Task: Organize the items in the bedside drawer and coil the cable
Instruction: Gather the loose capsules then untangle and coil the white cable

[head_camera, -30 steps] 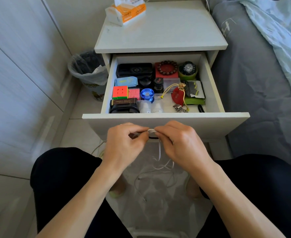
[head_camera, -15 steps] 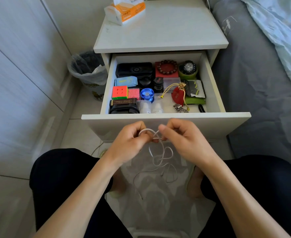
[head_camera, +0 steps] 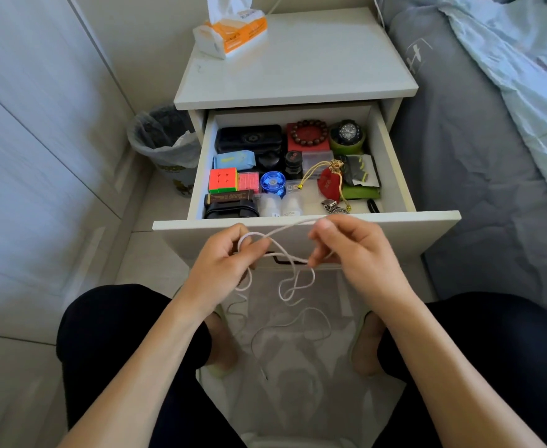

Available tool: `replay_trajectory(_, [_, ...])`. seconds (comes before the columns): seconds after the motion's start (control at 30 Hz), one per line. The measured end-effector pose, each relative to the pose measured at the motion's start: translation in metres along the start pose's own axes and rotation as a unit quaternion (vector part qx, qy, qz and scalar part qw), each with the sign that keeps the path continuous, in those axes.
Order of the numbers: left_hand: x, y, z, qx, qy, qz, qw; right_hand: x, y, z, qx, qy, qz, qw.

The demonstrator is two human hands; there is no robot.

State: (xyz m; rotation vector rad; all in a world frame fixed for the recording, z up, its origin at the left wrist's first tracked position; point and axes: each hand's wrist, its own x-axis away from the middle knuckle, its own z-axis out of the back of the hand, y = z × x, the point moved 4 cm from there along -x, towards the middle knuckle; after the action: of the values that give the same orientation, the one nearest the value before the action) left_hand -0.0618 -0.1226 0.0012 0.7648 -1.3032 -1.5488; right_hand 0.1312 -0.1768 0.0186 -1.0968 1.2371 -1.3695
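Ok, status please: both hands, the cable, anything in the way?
Left hand grips a small cable loop. Right hand pinches the white cable; rest dangles uncoiled. Open drawer close behind; nothing blocking.

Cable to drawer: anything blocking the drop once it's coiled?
Nothing visible stands between them. Both hands, left hand and right hand, hold the white cable just in front of the open drawer. Inside, bare floor shows only near the red pouch; items crowd the rest.
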Motion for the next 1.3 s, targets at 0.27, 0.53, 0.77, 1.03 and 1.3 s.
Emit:
replay_trajectory(0.27, [0.0,0.011,-0.008,-0.059,-0.042,-0.048,0.996,0.0,0.005,-0.011,0.283,-0.075,0.019,0.956])
replay_trajectory(0.53, [0.001,0.007,-0.008,-0.009,-0.088,-0.032,0.996,-0.001,0.003,-0.015,0.289,-0.118,0.065,0.948])
replay_trajectory(0.77, [-0.003,0.001,-0.003,0.0,-0.038,-0.006,0.999,-0.01,0.009,0.026,0.298,0.127,0.019,0.946])
replay_trajectory(1.03, [-0.002,0.01,-0.02,0.003,-0.106,-0.033,0.994,0.003,0.004,-0.019,0.395,-0.077,0.213,0.89])
replay_trajectory(1.3, [-0.005,0.011,-0.012,0.016,-0.079,-0.014,0.997,-0.009,0.0,0.027,0.364,0.077,0.113,0.921])
